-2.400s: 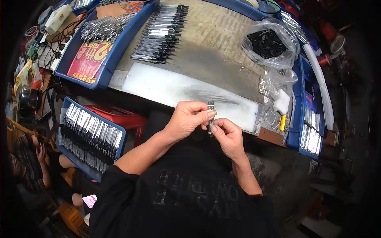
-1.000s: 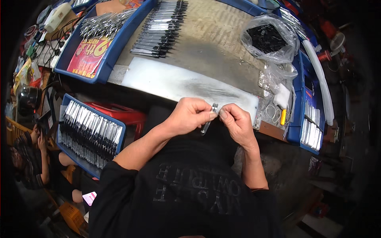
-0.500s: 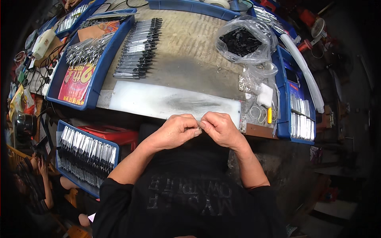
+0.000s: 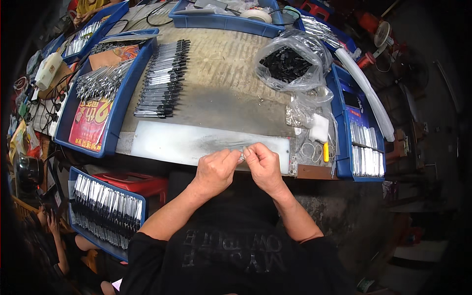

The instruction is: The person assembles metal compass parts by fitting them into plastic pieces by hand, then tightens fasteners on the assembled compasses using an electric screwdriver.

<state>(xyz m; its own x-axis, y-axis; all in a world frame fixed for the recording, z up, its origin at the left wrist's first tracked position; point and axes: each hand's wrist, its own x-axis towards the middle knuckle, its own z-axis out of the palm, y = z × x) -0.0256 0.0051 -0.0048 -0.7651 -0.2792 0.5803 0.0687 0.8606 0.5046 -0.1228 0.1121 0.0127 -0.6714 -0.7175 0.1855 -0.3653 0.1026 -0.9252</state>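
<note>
My left hand [image 4: 215, 171] and my right hand [image 4: 263, 166] meet at the fingertips over the front edge of a white board [image 4: 169, 140]. Both are closed in a pinch. A small, pale, shiny bit shows between the fingertips, too small and covered to name. Beyond the board, to the left, slim silver-and-black pens [image 4: 162, 81] lie side by side in a long row. A clear plastic bag [image 4: 265, 78] full of small black parts [image 4: 287, 64] stands open on the table to the far right of my hands.
Blue trays with silver pen parts flank me at the left [image 4: 110, 130] and right [image 4: 346, 167]. A lower tray [image 4: 142, 216] of pens sits beside a red stool [image 4: 132, 182]. A yellow-handled tool [image 4: 326, 151] and a white block [image 4: 319, 128] lie right of the board. Another person's arm [image 4: 58, 241] shows lower left.
The view has shifted, so the table sits lower in it. My left hand has turned and its fingers are curled tighter; both hands stay together at the board's front edge.
</note>
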